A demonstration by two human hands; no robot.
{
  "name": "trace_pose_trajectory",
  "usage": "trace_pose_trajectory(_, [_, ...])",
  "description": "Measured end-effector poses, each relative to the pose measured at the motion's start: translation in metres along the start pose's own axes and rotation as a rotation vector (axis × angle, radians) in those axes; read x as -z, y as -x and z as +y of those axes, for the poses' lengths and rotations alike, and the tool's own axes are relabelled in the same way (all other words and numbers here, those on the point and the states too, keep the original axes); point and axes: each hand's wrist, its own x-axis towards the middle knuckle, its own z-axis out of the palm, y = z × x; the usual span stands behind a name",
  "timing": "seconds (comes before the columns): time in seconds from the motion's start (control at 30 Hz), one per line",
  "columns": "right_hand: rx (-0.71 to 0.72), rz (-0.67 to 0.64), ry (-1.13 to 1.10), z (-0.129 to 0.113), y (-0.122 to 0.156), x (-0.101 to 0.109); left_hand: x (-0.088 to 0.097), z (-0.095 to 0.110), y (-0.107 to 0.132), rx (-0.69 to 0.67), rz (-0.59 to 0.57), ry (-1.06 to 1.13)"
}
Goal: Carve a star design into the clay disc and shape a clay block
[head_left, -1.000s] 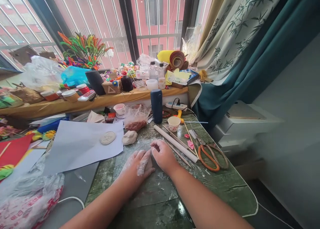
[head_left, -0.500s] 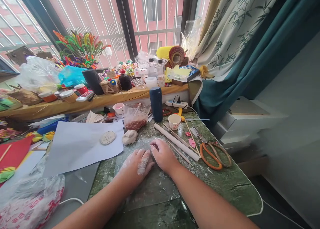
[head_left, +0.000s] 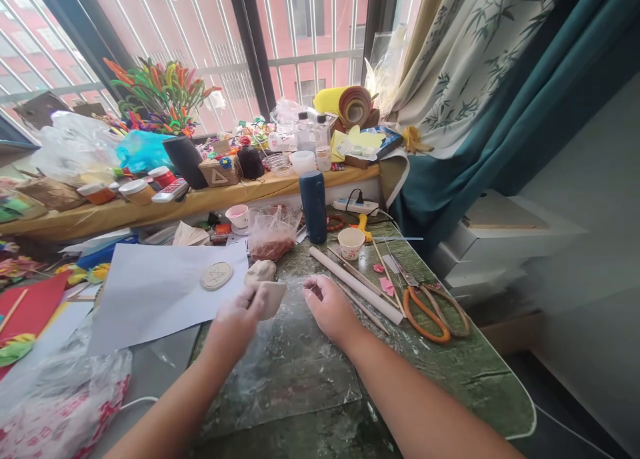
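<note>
My left hand [head_left: 241, 313], slightly smeared by motion, pinches a flat pale slab of clay [head_left: 273, 300] raised above the table. To its right my right hand [head_left: 327, 307] rests near the clear plastic sheet [head_left: 295, 372], its fingers loosely curled with a gap to the thumb and nothing seen in them. White powder marks the sheet. Behind the slab lies a lump of whitish clay [head_left: 261, 271], partly hidden. A round clay disc with a star pattern [head_left: 217, 276] lies on white paper [head_left: 150, 299] at the left.
Right of my right hand lie a pale rolling pin [head_left: 355, 284], a pointed wooden stick [head_left: 367, 312] and orange-handled scissors [head_left: 425, 315]. A paper cup [head_left: 351, 243], a dark blue cylinder [head_left: 313, 207] and a bag of reddish-brown material [head_left: 273, 235] stand behind. Craft supplies crowd the sill [head_left: 220, 199].
My left hand has moved left, away from my right hand, and lifted the clay slab off the plastic sheet. My right hand stays nearly in place.
</note>
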Motion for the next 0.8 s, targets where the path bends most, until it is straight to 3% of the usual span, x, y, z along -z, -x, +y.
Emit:
trace_pose_trajectory(0.07, [0.007, 0.015, -0.027, -0.003, 0.002, 0.001, 0.004, 0.004, -0.004, 0.118, 0.040, 0.179])
trace_pose_trajectory(0.2, [0.019, 0.051, -0.075, -0.009, 0.005, 0.002, 0.002, 0.017, -0.001, 0.288, -0.104, 0.388])
trace_pose_trajectory(0.23, [0.014, 0.062, -0.086, -0.009, 0.005, 0.003, 0.005, 0.024, 0.001, 0.285, -0.114, 0.408])
trace_pose_trajectory(0.4, [-0.028, 0.124, -0.135, -0.006, 0.001, 0.005, 0.045, 0.072, 0.011, 0.095, 0.080, 0.608])
trace_pose_trajectory(0.43, [-0.033, 0.136, -0.142, -0.005, 0.000, 0.006, 0.052, 0.077, 0.011, 0.060, 0.085, 0.662])
trace_pose_trajectory(0.47, [-0.038, 0.147, -0.148, -0.004, -0.001, 0.006, 0.055, 0.078, 0.009, 0.065, 0.017, 0.658])
trace_pose_trajectory(0.57, [-0.045, 0.169, -0.159, -0.002, -0.003, 0.008, 0.045, 0.056, 0.003, 0.092, -0.220, 0.306])
trace_pose_trajectory(0.6, [-0.047, 0.175, -0.161, -0.002, -0.004, 0.008, 0.037, 0.044, 0.001, 0.067, -0.223, 0.101])
trace_pose_trajectory(0.7, [-0.051, 0.191, -0.167, 0.000, -0.005, 0.008, 0.014, 0.007, 0.001, -0.111, 0.009, -0.268])
trace_pose_trajectory(0.8, [-0.052, 0.192, -0.170, 0.002, -0.006, 0.007, -0.004, -0.010, 0.010, -0.210, 0.029, -0.414])
